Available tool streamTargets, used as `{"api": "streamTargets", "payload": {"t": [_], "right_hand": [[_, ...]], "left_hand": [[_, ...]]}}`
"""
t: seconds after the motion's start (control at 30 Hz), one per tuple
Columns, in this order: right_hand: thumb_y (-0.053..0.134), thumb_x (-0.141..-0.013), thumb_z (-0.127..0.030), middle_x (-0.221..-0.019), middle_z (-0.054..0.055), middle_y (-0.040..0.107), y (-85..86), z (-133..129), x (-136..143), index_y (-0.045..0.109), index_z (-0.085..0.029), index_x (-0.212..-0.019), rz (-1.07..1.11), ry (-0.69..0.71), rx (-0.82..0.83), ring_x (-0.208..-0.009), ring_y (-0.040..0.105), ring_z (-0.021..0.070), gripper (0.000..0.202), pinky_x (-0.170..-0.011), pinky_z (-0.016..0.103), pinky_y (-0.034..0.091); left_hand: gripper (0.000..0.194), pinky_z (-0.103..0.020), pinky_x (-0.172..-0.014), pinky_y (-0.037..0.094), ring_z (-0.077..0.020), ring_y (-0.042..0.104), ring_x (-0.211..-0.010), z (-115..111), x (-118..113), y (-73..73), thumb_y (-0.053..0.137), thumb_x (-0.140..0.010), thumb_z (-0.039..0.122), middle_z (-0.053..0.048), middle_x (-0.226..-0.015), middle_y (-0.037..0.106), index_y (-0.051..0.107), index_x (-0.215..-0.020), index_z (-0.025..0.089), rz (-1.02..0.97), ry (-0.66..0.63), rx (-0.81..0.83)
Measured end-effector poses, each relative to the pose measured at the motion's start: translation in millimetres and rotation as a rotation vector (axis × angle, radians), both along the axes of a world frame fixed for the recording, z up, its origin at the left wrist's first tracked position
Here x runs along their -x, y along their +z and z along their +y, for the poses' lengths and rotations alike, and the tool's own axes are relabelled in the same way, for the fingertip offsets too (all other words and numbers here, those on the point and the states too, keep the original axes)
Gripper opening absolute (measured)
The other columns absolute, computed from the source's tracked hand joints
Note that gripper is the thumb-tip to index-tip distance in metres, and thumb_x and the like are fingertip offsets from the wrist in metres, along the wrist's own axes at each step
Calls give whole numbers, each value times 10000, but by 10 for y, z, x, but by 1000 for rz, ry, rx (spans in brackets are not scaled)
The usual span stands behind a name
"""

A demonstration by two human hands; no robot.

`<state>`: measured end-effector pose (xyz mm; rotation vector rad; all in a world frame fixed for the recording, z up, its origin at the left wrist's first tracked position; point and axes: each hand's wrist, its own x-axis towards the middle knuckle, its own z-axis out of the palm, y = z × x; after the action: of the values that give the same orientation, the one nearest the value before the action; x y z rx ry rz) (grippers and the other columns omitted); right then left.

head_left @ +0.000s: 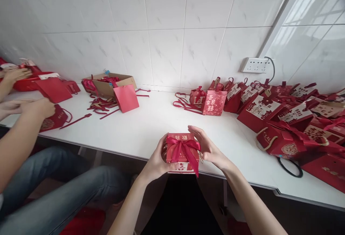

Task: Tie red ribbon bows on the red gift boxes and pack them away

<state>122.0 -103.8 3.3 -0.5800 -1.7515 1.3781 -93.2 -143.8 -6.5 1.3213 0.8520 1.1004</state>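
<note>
A red gift box (176, 152) with printed lettering and a dark red ribbon bow (184, 145) sits at the table's front edge before me. My left hand (157, 161) grips its left side, with the thumb along the front and the fingers behind. At the box's right side is my right hand (208, 150), its fingers stretched out and apart and the thumb close to the rope handle; whether it touches the box I cannot tell. One ribbon tail hangs over the front of the box.
Many red gift boxes (260, 109) stand on the right, near a black ring (289, 167). Loose ribbons (102, 104) lie beside a cardboard box (105, 87) and a red paper bag (126, 98). A co-worker's hands (40, 109) are at the left. A power strip (254, 65) is on the wall.
</note>
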Motion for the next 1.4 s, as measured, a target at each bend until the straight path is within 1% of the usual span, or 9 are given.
{"api": "streamTargets", "payload": {"t": [0.13, 0.27, 0.47, 0.63, 0.8, 0.97, 1.13, 1.27, 1.4], "right_hand": [[741, -649, -435, -1514, 73, 123, -49, -143, -65, 101, -350, -1415, -187, -22, -85, -1389, 149, 251, 1002, -1105, 458, 218], [637, -723, -190, -1508, 79, 124, -38, -213, -106, 28, -372, -1423, -326, -183, -235, -1366, 229, 262, 946, -1051, 468, 332], [637, -695, -146, -1451, 94, 225, 50, -137, -246, 48, -365, -1425, -380, -377, -388, -1314, 321, 272, 963, -975, 448, 433], [624, -669, -110, -1396, 84, 275, 141, 108, -271, 182, -357, -1382, -334, -462, -484, -1293, 333, 260, 874, -927, 431, 478], [617, -631, -90, -1398, 98, 265, 48, 549, -102, 224, -318, -1355, -307, -409, -477, -1290, 326, 259, 855, -917, 435, 478], [606, -621, -95, -1409, 117, 231, -104, 773, 70, 222, -290, -1341, -221, -360, -346, -1305, 306, 268, 839, -891, 416, 491], [620, -623, -105, -1382, 109, 281, -137, 834, 195, 231, -308, -1343, -186, -320, -333, -1301, 314, 274, 844, -889, 431, 483], [616, -616, -101, -1371, 110, 285, -95, 899, 262, 229, -313, -1339, -166, -273, -286, -1315, 293, 275, 846, -879, 422, 484], [600, -597, -93, -1362, 113, 290, -44, 944, 303, 234, -310, -1313, -158, -250, -222, -1325, 275, 277, 833, -832, 404, 506]], "left_hand": [[961, -431, -1064, 332, -304, 331, -1297, 7, 77, -28, 802, -587, 325, -89, -1407, 339, 245, -1370, 291, 69, 87, -90], [1025, -439, -1077, 307, -322, 334, -1294, 108, 41, -4, 829, -535, 297, -104, -1421, 323, 254, -1383, 277, 94, 76, -173], [1017, -393, -1097, 281, -287, 290, -1327, 377, -156, 165, 802, -574, 240, -100, -1471, 235, 217, -1405, 262, 160, -53, -347], [957, -368, -1092, 272, -263, 315, -1316, 659, -297, 233, 767, -623, 248, -95, -1449, 283, 215, -1404, 292, 240, 38, -418], [996, -438, -1079, 266, -283, 361, -1286, 913, -108, 144, 746, -643, 270, -119, -1433, 307, 128, -1423, 295, 361, 86, -358], [961, -433, -1128, 144, -262, 93, -1392, 934, 142, 80, 728, -663, 405, -96, -1511, 104, 152, -1419, 264, 297, 23, -159], [835, -404, -1073, 293, -268, 298, -1330, 1031, 31, 202, 575, -759, 559, -147, -1455, 264, 158, -1403, 230, 30, 249, 83], [814, -412, -1017, 365, -270, 497, -1169, 1191, -66, 244, 725, -670, 445, -135, -1257, 521, 308, -1331, 215, 40, 246, 7], [627, -393, -940, 434, -267, 567, -1064, 1272, -104, 165, 730, -665, 430, -133, -1150, 590, 474, -1181, 181, 6, 234, -76]]}}
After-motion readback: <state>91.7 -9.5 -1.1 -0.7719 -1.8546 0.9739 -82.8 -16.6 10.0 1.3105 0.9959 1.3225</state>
